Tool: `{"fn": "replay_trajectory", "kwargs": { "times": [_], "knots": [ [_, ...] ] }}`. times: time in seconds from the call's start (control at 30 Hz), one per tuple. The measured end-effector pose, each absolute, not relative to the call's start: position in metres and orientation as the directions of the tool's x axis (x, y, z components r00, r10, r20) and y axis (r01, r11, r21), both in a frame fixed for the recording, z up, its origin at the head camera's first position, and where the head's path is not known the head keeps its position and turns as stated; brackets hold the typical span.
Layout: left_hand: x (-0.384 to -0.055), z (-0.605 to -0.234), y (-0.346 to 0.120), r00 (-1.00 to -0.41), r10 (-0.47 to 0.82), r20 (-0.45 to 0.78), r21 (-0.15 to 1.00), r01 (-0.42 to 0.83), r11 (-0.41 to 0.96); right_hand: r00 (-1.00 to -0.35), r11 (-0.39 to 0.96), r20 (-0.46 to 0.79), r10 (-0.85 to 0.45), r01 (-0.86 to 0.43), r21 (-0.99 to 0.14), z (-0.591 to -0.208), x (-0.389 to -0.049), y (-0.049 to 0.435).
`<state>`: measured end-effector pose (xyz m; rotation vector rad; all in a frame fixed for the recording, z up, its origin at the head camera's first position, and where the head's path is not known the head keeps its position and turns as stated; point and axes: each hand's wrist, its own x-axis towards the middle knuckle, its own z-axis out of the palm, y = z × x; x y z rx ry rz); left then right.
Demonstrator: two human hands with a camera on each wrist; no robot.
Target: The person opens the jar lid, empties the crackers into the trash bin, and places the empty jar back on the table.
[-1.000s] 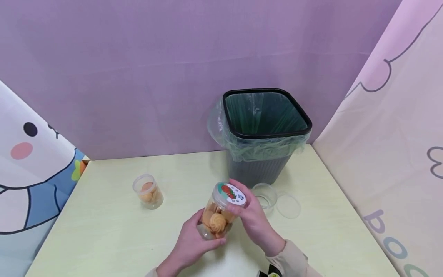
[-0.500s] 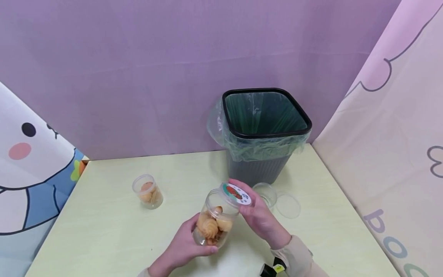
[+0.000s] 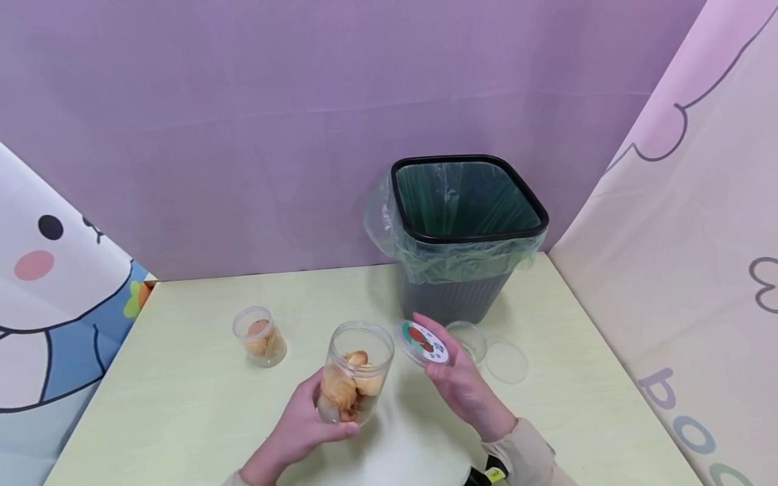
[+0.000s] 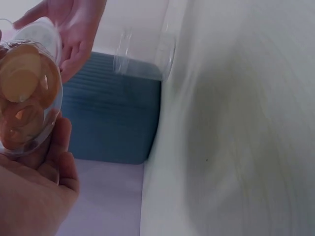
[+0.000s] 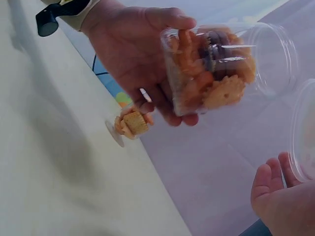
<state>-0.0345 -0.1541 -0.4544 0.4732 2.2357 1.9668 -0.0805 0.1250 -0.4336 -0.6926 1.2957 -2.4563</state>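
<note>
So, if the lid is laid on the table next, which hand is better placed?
Probably the right hand: it holds the lid, off the jar and above the table, while the left hand grips the open jar of cookies.

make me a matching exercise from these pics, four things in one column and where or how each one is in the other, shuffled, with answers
1. large cookie jar
2. printed lid
3. small cookie jar
4. trash bin

A. standing on the left part of the table
B. held in the right grip
C. lined with a green bag
D. uncovered, held in the left grip

Pairs: 1-D, 2-B, 3-A, 4-C
</note>
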Motion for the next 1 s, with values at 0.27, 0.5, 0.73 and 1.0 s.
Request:
{"fn": "replay_trajectory", "kwargs": {
  "times": [0.27,0.5,0.73,1.0],
  "knots": [
    [-0.037,-0.454,-0.159,-0.95,0.276,0.147,0.978,0.182,0.105,-0.839,-0.469,0.241,-0.488,0.019,-0.883,-0.447,-0.073,0.13],
    [-0.039,-0.454,-0.161,-0.95,0.272,0.152,0.977,0.186,0.103,-0.844,-0.332,0.103,-0.526,0.092,-0.939,-0.461,-0.066,0.131],
    [-0.038,-0.456,-0.159,-0.96,0.263,0.1,0.985,0.133,0.11,-0.865,-0.159,-0.055,-0.498,0.154,-0.975,-0.477,-0.065,0.129],
    [-0.036,-0.46,-0.155,-0.955,0.279,0.101,0.985,0.136,0.108,-0.928,0.28,-0.038,-0.372,-0.073,-0.957,-0.494,-0.067,0.127]
  ]
}}
